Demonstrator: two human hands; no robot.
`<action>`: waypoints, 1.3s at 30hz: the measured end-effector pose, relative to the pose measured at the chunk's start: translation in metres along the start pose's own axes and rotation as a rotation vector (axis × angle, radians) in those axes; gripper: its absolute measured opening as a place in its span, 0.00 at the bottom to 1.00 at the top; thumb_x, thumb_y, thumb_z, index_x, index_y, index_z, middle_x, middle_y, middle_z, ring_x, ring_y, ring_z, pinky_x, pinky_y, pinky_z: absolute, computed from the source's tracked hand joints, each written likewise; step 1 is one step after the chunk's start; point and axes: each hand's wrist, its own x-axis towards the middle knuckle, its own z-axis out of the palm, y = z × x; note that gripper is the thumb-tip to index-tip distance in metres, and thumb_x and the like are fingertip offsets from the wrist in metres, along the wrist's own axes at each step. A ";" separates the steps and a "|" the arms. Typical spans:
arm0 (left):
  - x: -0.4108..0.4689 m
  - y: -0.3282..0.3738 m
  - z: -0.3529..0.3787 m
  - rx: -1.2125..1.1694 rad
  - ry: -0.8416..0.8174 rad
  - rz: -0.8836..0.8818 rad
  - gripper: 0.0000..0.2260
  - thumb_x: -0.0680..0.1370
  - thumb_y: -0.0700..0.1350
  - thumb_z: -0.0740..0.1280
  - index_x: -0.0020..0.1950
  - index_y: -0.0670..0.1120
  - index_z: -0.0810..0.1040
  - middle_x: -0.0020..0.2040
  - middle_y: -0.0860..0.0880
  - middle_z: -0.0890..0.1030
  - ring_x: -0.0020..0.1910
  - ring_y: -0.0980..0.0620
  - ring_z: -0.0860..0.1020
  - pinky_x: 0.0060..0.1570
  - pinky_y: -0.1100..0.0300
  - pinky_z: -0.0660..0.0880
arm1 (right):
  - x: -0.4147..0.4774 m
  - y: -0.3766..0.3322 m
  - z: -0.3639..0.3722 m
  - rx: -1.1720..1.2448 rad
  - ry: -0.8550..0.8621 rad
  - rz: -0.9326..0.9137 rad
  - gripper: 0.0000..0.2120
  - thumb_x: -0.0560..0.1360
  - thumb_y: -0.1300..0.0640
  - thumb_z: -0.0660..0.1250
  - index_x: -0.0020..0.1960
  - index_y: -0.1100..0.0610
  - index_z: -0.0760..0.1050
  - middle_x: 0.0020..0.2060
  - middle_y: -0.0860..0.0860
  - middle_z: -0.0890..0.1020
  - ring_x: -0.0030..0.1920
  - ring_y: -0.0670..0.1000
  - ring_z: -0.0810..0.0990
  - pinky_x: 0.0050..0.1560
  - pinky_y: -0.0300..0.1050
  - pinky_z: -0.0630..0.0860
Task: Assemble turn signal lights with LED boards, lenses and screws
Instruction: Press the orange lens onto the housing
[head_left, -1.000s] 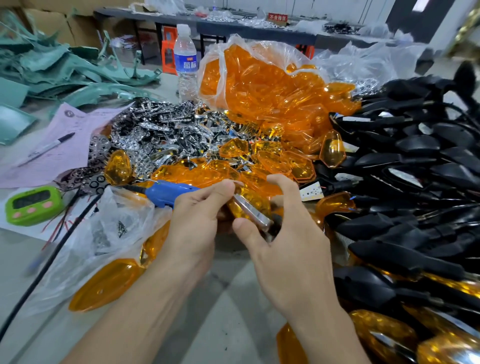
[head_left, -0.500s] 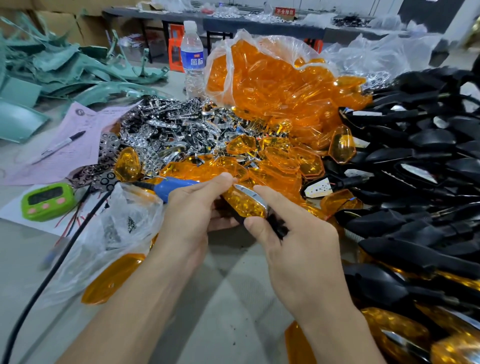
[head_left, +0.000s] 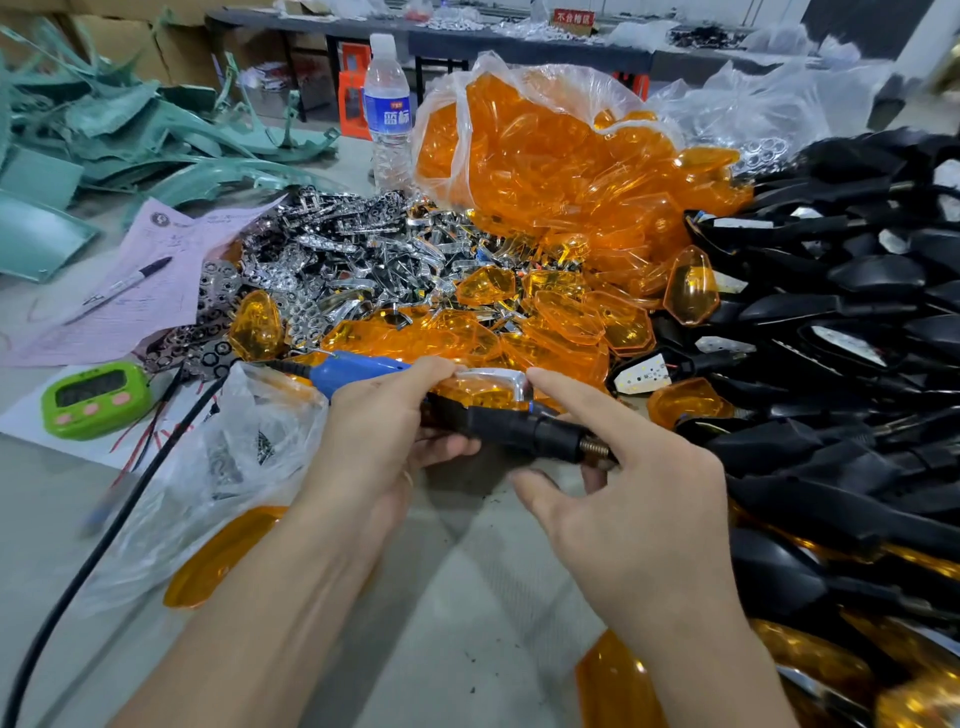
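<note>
Since half a second ago the right hand (head_left: 639, 519) has loosened: its grip is apart, forefinger straight at the chrome end of one turn signal light (head_left: 493, 410). The left hand (head_left: 374, 447) stays clamped on that light, thumb on top, above the tabletop (head_left: 457, 597). One blue screwdriver (head_left: 353, 371) lies just behind it. One timer (head_left: 96, 397), one bottle (head_left: 387, 109) — orange lenses (head_left: 561, 322) too heaped to count.
</note>
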 end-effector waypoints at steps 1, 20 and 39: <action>0.000 0.000 0.000 0.009 -0.005 0.009 0.07 0.77 0.41 0.73 0.46 0.36 0.81 0.28 0.40 0.81 0.20 0.47 0.78 0.18 0.65 0.71 | 0.000 0.001 0.001 0.014 0.015 0.006 0.37 0.63 0.48 0.83 0.67 0.29 0.73 0.45 0.32 0.83 0.49 0.43 0.81 0.51 0.49 0.83; -0.002 -0.010 -0.004 0.329 0.057 0.314 0.11 0.72 0.41 0.71 0.29 0.45 0.84 0.22 0.47 0.75 0.17 0.48 0.70 0.18 0.64 0.67 | 0.001 -0.021 0.007 -0.502 0.088 -0.085 0.22 0.61 0.30 0.73 0.45 0.44 0.74 0.30 0.41 0.80 0.29 0.49 0.73 0.37 0.43 0.62; -0.029 -0.001 0.004 -0.091 -0.568 0.089 0.12 0.73 0.54 0.72 0.46 0.46 0.86 0.55 0.39 0.87 0.54 0.44 0.86 0.50 0.50 0.84 | 0.005 -0.006 0.032 0.109 -0.206 0.118 0.21 0.72 0.36 0.66 0.52 0.52 0.80 0.45 0.50 0.86 0.49 0.56 0.85 0.54 0.61 0.80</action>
